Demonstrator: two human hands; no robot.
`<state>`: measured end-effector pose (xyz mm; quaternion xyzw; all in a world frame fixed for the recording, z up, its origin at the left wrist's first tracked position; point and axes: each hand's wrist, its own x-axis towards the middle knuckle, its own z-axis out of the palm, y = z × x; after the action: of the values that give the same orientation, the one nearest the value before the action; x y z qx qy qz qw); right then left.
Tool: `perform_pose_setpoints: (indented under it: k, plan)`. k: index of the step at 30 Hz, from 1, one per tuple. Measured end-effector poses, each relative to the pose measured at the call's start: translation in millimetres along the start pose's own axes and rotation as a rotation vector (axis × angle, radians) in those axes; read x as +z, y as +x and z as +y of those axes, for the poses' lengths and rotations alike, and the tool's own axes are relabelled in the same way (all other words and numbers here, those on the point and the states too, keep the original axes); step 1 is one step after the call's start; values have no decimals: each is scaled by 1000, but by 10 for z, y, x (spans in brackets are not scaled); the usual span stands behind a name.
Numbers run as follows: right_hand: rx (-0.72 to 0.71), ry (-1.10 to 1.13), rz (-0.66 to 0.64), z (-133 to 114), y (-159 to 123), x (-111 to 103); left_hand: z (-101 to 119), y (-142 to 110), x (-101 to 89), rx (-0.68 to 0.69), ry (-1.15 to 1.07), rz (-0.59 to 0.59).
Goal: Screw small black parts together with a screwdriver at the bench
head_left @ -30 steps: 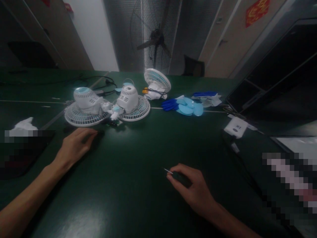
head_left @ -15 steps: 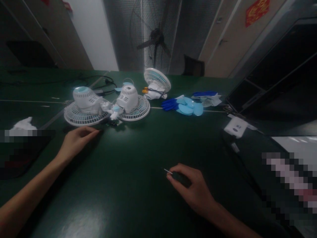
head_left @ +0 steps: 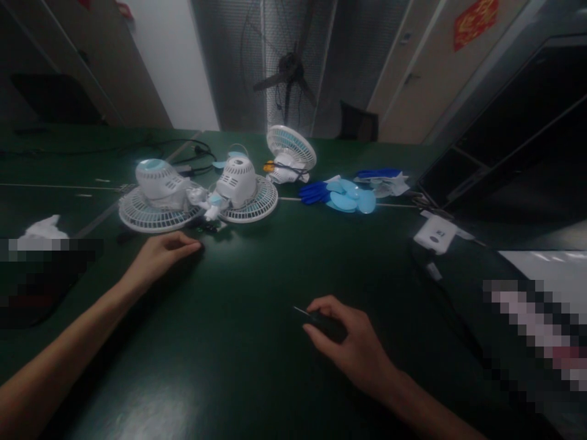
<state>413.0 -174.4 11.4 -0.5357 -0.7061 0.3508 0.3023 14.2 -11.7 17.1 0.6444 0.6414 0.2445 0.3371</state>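
Note:
My right hand (head_left: 353,339) is closed around the dark handle of a screwdriver (head_left: 330,326), whose thin metal shaft points left above the green table. My left hand (head_left: 167,255) rests low over the table with thumb and fingertips pinched together; whatever they hold, if anything, is hidden. Just beyond that hand lie two small white fans, a left fan (head_left: 158,189) and a middle fan (head_left: 239,184), both face down on their grilles. Small dark bits (head_left: 211,227) lie by the fans' near edge.
A third fan (head_left: 290,153) leans farther back. Blue gloves (head_left: 315,192) lie beside a light-blue fan blade (head_left: 351,197). A white box (head_left: 435,235) with a dark cable is at right, and crumpled white tissue (head_left: 44,230) at left. Behind the green table (head_left: 238,379) stands a large fan (head_left: 290,70).
My left hand has slid a little to the right along the table, still pinched. My right hand has shifted slightly left with the screwdriver, and its thumb and forefinger are farther apart.

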Motion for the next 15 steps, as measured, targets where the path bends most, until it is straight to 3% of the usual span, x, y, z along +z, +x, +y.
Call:
perform_pose_setpoints:
  k: [9,12,15]
  plan:
    - [-71,-32,5,-9,4,6,719,-674,963,439,23,-410]
    - [-113,-85,-31,-4,-7,-27,786,-898,1151,512,-21,-505]
    - [-135,-148,-54,7,-32,-58,776,-1014,1220,563,-40,-524]
